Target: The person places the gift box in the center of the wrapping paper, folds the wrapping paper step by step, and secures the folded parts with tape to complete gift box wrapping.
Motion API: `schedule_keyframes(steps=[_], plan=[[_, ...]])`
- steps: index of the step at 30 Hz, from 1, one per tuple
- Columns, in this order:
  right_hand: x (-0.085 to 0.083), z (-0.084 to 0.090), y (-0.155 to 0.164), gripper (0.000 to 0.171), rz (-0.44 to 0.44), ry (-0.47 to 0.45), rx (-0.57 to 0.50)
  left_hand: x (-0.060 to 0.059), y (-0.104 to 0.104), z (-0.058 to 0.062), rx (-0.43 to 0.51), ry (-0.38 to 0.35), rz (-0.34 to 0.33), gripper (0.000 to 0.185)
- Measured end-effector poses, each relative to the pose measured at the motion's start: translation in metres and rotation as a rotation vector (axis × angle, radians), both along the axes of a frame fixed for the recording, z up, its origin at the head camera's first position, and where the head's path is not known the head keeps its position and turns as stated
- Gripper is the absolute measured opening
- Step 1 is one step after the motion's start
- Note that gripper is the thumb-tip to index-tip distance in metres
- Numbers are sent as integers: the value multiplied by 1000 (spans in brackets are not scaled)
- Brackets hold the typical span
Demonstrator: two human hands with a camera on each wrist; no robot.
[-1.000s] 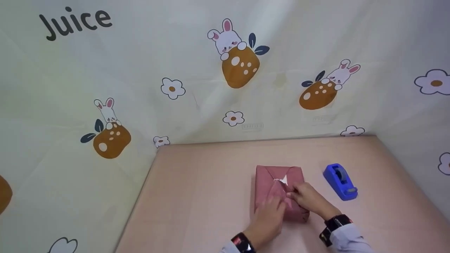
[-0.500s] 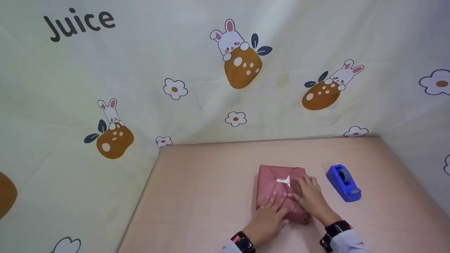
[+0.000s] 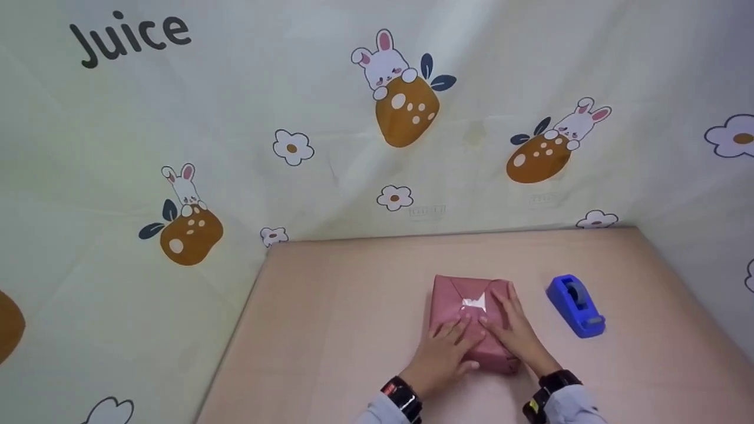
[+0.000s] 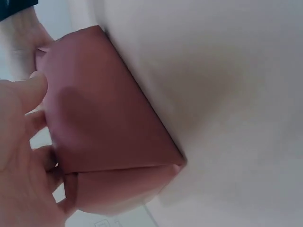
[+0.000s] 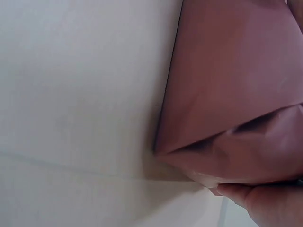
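In the head view, a box wrapped in dusty-pink paper (image 3: 468, 321) lies on the pale bench (image 3: 353, 330), lower centre-right of the frame. The left hand (image 3: 445, 352) rests flat on the near-left part of the parcel's top, its grip slack with fingers stretched out, clasping nothing. The right hand (image 3: 515, 333) lies along the parcel's right side, fingers straight and pressing the folded paper down beside a shiny piece of clear tape (image 3: 474, 303) where the flaps meet. A blue tape dispenser (image 3: 576, 306) stands on the bench just right of the parcel, apart from it. A cloth backdrop (image 3: 294, 118) printed with rabbits, flowers and the word "Juice" fills the upper frame.

In the left wrist view, the parcel (image 4: 104, 137) fills the left half, one folded end facing the camera; the left hand (image 4: 21, 156) sits at the lower left edge, thumb and fingers touching the paper.

In the right wrist view, the parcel (image 5: 236, 94) takes the upper right; a fingertip of the right hand (image 5: 265, 205) touches its lower edge.
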State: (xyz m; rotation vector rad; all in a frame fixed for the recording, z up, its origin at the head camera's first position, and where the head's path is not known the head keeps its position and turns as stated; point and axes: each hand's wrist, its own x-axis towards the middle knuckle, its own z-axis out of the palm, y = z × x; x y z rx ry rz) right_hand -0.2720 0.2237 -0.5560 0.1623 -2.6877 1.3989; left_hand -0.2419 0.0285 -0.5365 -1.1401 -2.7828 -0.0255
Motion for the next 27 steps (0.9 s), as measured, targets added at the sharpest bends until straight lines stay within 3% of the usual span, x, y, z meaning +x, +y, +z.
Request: schedule_keyframes(steps=[5, 12, 16, 20, 22, 27], plan=[[4, -1, 0, 65, 12, 50, -14, 6, -1, -7, 8, 118, -6, 55], [23, 0, -11, 57, 12, 109, 4, 31, -6, 0, 58, 73, 34, 51], [39, 3, -21, 52, -13, 95, 33, 42, -14, 0, 124, 127, 40, 41], [43, 9, -27, 33, -55, 116, 74, 41, -20, 2, 182, 197, 10, 34], [40, 12, -28, 23, -66, 145, 89, 38, -22, 3, 189, 199, -3, 33], [35, 16, -31, 19, -44, 119, 74, 33, -24, 2, 177, 195, -19, 33]])
